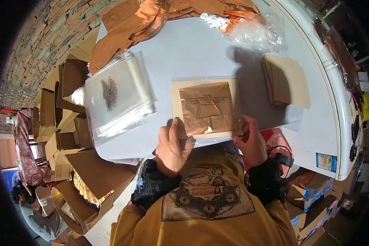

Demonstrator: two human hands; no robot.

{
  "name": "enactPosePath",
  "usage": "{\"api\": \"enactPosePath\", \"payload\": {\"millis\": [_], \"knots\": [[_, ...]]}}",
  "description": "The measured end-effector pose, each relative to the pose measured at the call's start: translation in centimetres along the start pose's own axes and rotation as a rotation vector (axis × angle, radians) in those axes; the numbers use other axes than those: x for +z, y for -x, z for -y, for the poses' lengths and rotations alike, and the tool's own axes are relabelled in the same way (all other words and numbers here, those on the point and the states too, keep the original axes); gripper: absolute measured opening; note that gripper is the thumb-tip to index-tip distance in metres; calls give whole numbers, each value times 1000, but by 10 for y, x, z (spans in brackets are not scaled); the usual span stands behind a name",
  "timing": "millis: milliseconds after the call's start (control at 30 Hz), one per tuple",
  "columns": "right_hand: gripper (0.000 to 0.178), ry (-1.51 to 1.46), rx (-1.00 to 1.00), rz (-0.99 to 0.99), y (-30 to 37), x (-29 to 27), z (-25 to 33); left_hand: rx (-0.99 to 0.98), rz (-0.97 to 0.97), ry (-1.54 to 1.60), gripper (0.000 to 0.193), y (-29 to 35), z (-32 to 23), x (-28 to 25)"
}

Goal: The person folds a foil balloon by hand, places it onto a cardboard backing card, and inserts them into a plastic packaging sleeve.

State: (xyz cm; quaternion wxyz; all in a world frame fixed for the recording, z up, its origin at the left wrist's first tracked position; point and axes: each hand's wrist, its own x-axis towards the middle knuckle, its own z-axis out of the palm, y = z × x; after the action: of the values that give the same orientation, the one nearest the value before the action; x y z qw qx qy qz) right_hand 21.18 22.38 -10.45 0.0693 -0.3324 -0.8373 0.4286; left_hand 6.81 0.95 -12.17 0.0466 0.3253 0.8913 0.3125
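A flat clear plastic bag [206, 107] lies before me on the pale table, with printed lines on its front. Inside it are a tan cardboard sheet [176, 102] and a folded, shiny copper-coloured piece [199, 123]. My left hand [172, 147] grips the bag's lower left corner, thumb beneath the near edge. At the lower right corner, my right hand [252, 142] pinches the bag's side. To the left rests a loose stack of clear plastic bags [133, 92]. A small pile of tan cardboard sheets [289, 78] sits on the right, partly in shadow.
Crumpled copper-coloured material [139, 26] covers the table's far edge, beside white cords [213, 19] and crumpled clear plastic [258, 36]. Cardboard boxes [100, 172] crowd the left side; more boxes [315, 205] stand lower right. Another person [43, 217] is at the far lower left.
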Motion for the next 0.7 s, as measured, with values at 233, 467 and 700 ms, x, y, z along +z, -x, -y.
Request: {"api": "enactPosePath", "payload": {"millis": [233,467,700], "knots": [[66,191,-118,58,-5,-20,5,183,-102,-123,71,-5,9,3],[73,456,-450,-49,-15,-18,-7,170,-22,-142,76,-10,10,-7],[76,407,-395,4,-17,-19,-8,212,52,-60,72,-20,12,-9]]}}
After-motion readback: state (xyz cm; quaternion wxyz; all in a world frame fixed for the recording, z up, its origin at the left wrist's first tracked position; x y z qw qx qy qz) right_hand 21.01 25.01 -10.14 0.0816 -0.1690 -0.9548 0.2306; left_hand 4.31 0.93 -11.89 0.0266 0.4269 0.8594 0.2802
